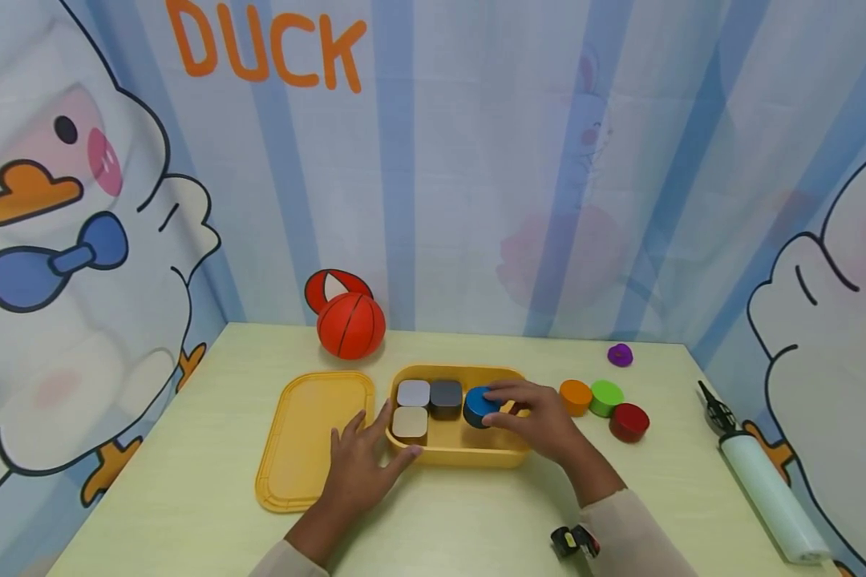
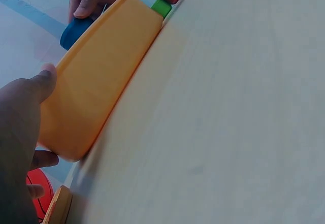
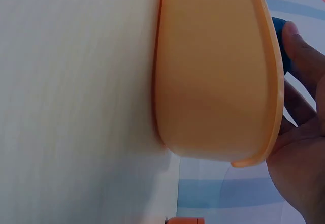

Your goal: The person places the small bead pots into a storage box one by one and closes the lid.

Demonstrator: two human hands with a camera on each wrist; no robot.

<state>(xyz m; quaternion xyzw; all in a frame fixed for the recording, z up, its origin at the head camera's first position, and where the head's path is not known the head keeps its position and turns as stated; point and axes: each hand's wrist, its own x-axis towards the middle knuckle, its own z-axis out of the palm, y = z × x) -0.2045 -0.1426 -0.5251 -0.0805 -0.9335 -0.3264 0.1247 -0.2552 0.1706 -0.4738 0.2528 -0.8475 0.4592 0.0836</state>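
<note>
Taking the yellow box (image 1: 469,457) as the dial's centre, with 12 toward the striped curtain (image 1: 462,160), the right hand (image 1: 541,413) reaches in from 4 o'clock, its grip pinching a blue cylinder (image 1: 480,406) between thumb and fingers. That cylinder sits over the box's 3 o'clock half, standing partly above the rim, just beside a dark grey block (image 1: 446,398). A white block (image 1: 414,393) lies inside at 10 o'clock, a cream block (image 1: 410,422) at 8. The left hand (image 1: 361,465) comes from 8 o'clock; its grip is loose and spread, thumb and forefinger touching the box's near corner. On the tabletop (image 1: 476,521), a yellow lid (image 1: 303,441) lies at 9 o'clock and a red basketball (image 1: 351,325) between 10 and 11. Orange (image 1: 576,397), green (image 1: 606,397) and dark red cylinders (image 1: 629,422) cluster near 3, a small purple object (image 1: 621,355) at 2, and a pale green tube (image 1: 772,497) farther out, between 3 and 4.
</note>
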